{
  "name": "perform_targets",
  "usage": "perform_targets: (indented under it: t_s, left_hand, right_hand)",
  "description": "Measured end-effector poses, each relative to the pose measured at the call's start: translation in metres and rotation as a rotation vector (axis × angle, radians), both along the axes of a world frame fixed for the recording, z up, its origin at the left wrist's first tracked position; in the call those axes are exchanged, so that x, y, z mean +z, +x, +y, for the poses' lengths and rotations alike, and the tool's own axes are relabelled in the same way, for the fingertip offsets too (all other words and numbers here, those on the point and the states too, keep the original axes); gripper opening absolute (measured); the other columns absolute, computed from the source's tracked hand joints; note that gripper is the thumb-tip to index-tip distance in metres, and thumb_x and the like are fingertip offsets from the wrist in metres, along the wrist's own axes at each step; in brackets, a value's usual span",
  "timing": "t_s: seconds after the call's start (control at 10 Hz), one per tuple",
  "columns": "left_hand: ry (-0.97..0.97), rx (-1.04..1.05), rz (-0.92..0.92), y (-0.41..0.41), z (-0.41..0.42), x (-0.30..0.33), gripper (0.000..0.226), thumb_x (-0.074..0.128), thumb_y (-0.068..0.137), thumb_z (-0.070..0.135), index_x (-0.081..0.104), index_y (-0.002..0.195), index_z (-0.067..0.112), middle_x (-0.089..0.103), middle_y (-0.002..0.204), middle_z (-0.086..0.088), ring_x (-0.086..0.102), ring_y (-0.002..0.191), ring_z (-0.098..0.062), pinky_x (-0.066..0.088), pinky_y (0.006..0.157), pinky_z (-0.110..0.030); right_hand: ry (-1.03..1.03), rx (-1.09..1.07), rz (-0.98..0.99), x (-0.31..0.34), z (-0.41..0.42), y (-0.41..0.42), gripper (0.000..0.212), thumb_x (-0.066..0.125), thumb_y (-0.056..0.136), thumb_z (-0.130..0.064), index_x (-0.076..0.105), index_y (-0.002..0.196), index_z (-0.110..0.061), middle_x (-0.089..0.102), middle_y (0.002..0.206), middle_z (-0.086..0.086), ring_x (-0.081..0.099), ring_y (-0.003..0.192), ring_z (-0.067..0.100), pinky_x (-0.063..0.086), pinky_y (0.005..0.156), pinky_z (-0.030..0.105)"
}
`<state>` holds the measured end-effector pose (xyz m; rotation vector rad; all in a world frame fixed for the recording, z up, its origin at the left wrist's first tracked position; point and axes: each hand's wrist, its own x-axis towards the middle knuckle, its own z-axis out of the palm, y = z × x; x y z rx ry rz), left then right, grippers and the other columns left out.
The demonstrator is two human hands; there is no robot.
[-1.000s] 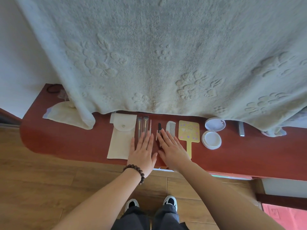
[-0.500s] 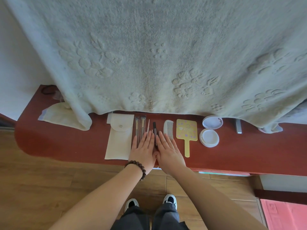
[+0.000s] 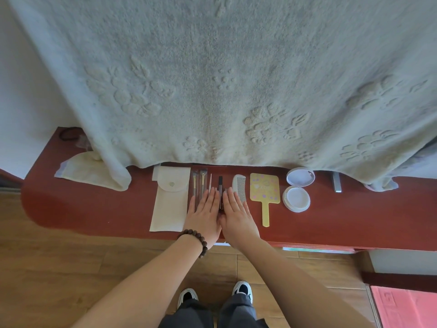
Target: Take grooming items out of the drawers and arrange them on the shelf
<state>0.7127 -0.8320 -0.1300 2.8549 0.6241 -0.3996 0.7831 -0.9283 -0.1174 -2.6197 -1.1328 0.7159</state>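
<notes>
Grooming items lie in a neat row along the red shelf (image 3: pixel 94 204), which crosses the middle of the frame under the hem of a pale embossed blanket (image 3: pixel 224 79). From left to right in that row we see a cream pouch (image 3: pixel 169 204) with a snap flap, two small brushes (image 3: pixel 198 183) side by side, a thin pale stick (image 3: pixel 210 182), a dark slim pencil-like tool (image 3: pixel 220 185), a white comb (image 3: pixel 239 188), a yellow hand mirror (image 3: pixel 264 192) with its handle pointing toward the lower frame, and an open round compact (image 3: pixel 297 189) with its lid hinged back.

We see our left hand (image 3: pixel 205 214) flat on the shelf, fingers straight and together, lying over the lower ends of the brushes and the stick, just right of the pouch. Our right hand (image 3: pixel 237 215) lies flat beside it, fingers straight, its outer edge touching the comb. The two hands sit close together, with the dark tool in the narrow gap between them; neither hand grips anything. A beaded bracelet (image 3: pixel 196 240) circles the left wrist.

Toward the left of the frame a second cream cloth bag (image 3: pixel 82 171) lies partly under the blanket, and a dark hair tie (image 3: pixel 68 134) sits near the shelf's far left corner. A small grey metal piece (image 3: pixel 337 183) rests right of the compact. Below the shelf we see wooden floor (image 3: pixel 71 268), our shoes (image 3: pixel 242 288) and a pink mat (image 3: pixel 406 306) in the lower right corner.
</notes>
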Motion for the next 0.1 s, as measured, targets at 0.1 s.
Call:
perform_targets:
  t_s: [0.1]
  left_hand:
    - [-0.006, 0.065, -0.059, -0.0028, -0.0014, 0.0081, 0.066, 0.022, 0.1, 0.04, -0.015, 0.15, 0.018, -0.017, 0.159, -0.001, -0.014, 0.147, -0.017, -0.004, 0.12, -0.045]
  right_hand:
    - [0.051, -0.095, -0.041, 0.0051, -0.0092, 0.0033, 0.061, 0.024, 0.101, -0.03, -0.006, 0.152, -0.018, -0.014, 0.16, -0.002, -0.016, 0.146, 0.012, -0.005, 0.12, 0.036]
